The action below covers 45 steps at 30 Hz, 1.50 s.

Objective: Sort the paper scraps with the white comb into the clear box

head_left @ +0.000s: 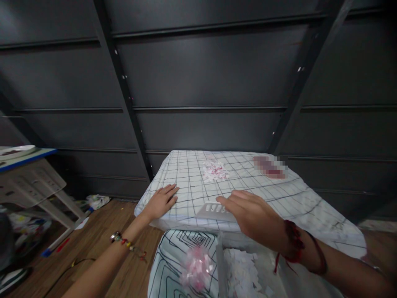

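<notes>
My left hand point(163, 200) lies flat with its fingers spread on the white checked cloth point(186, 174) at the table's near left edge. My right hand point(248, 209) is closed on a pale, flat scraper point(212, 210) with slots along its top. The scraper is at the near edge of the cloth, above the clear box; whether it touches the cloth I cannot tell. A small heap of white and pink scraps point(215, 171) lies on the cloth beyond it.
Below the edge stands a clear plastic box point(221, 265) with white paper pieces point(243, 271). Beside it, a pink crinkled bundle point(197, 269) rests on a patterned cloth point(169, 256). A blurred-out reddish item point(269, 167) lies far right. A blue-edged table point(31, 156) stands left.
</notes>
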Motion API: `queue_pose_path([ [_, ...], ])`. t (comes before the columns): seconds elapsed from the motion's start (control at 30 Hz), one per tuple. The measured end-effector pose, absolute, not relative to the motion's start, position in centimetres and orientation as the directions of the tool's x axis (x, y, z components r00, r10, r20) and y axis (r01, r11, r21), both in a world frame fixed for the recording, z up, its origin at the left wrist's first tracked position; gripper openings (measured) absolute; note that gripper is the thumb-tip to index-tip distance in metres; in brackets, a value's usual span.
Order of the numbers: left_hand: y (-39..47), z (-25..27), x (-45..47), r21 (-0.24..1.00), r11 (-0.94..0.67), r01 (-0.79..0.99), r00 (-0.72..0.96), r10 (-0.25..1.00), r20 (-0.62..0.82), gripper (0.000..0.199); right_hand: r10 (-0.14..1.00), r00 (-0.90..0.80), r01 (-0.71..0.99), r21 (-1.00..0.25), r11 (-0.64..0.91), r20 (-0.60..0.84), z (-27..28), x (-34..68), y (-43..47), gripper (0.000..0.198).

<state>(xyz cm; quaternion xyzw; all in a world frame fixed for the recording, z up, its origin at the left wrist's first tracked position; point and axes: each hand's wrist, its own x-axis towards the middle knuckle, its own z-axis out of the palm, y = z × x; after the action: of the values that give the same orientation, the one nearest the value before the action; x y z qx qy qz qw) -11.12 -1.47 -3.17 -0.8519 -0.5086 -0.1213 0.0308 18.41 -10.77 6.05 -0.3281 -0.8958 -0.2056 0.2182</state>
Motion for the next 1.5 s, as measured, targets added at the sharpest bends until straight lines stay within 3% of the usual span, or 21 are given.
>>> queue_pose_path([
  [0.33, -1.5, -3.1, -11.0, 0.028, -0.482, 0.876, 0.462, 0.854, 0.240, 0.043, 0.706, -0.564, 0.825, 0.261, 0.501, 0.428, 6.9, 22.8, -2.2, 0.034],
  [0.57, -1.4, -3.2, -11.1, 0.047, -0.498, 0.866, 0.470, 0.842, 0.264, 0.043, 0.713, -0.573, 0.819, 0.313, 0.481, 0.404, 6.3, 21.0, -0.6, 0.038],
  [0.77, -1.1, -3.4, -11.2, 0.024, -0.506, 0.862, 0.483, 0.835, 0.263, 0.043, 0.684, -0.648, 0.761, 0.293, 0.578, 0.334, 6.3, 20.8, -0.6, 0.038],
  [1.03, 1.6, 0.2, -9.5, -0.042, -0.557, 0.829, 0.558, 0.830, 0.010, 0.034, 0.680, -0.622, 0.783, 0.276, 0.558, 0.389, 6.1, 21.5, -0.3, 0.038],
  [1.1, 2.8, 0.6, -8.6, -0.051, -0.543, 0.838, 0.546, 0.832, 0.099, 0.032, 0.691, -0.618, 0.786, 0.280, 0.551, 0.375, 6.0, 21.3, -0.1, 0.040],
  [1.2, 4.3, -0.4, -7.2, 0.032, -0.490, 0.871, 0.464, 0.844, 0.269, 0.039, 0.694, -0.622, 0.783, 0.270, 0.561, 0.362, 5.8, 21.1, -0.1, 0.041],
  [1.5, 4.7, -4.0, -5.7, 0.089, -0.491, 0.867, 0.452, 0.848, 0.276, 0.047, 0.686, -0.644, 0.765, 0.296, 0.572, 0.338, 6.4, 21.4, -1.2, 0.043],
])
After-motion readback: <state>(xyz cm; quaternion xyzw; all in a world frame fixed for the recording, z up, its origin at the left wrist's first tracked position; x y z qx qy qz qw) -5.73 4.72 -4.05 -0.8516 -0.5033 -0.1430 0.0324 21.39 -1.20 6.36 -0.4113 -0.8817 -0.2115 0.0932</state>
